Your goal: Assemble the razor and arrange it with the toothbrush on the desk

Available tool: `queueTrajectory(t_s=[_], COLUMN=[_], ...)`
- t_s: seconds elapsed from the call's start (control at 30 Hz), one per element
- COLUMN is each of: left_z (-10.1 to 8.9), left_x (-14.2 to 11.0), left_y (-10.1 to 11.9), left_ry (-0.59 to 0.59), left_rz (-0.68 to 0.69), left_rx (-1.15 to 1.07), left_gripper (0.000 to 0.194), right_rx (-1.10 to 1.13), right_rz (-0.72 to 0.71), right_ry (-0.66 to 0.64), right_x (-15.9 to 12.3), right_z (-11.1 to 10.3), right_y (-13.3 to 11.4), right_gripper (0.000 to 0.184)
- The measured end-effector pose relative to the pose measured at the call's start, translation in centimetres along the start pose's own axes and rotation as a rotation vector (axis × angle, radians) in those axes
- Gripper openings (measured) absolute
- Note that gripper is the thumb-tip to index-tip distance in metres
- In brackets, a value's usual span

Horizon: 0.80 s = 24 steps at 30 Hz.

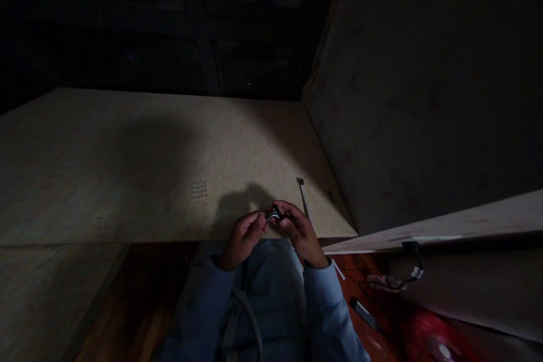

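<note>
Both hands meet just above the table's front edge. My left hand (246, 233) pinches a thin, silvery rod-like piece (268, 219) between thumb and fingers. In the fingers of my right hand (300, 233) is a small dark shiny piece (275, 212), which the tip of the rod meets or overlaps. Whether the two are one object I cannot tell in this dim light. Right of the hands lies a slim white stick with a dark head (304, 195), partly hidden behind my right hand.
A small printed, shiny rectangle (199, 189) lies on the pale table (106, 181). Near the right wall (416, 124) is a small dark item (331, 196). On the reddish floor (354, 288) are a grey-and-dark oblong item (365, 313) and a cable (413, 274).
</note>
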<state>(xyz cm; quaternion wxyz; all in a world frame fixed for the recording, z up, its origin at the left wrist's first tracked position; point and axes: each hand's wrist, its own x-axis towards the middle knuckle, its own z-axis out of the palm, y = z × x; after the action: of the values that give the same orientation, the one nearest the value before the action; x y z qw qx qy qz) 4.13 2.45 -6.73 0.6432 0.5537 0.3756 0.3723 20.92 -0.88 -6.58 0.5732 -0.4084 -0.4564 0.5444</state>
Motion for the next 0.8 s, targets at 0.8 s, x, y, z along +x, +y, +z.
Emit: queueTrajectory(t_s=[0.8], left_z=[6.9], left_x=[7.8], left_y=[-1.4], left_ry=[0.364], left_rz=[0.094], left_rx=[0.393], left_gripper=[0.02], right_rx=[-0.049], right_rz=[0.019], right_ry=[0.553], right_x=[-2.7], right_z=[-4.5], right_y=[-2.4], right_gripper=[0.038])
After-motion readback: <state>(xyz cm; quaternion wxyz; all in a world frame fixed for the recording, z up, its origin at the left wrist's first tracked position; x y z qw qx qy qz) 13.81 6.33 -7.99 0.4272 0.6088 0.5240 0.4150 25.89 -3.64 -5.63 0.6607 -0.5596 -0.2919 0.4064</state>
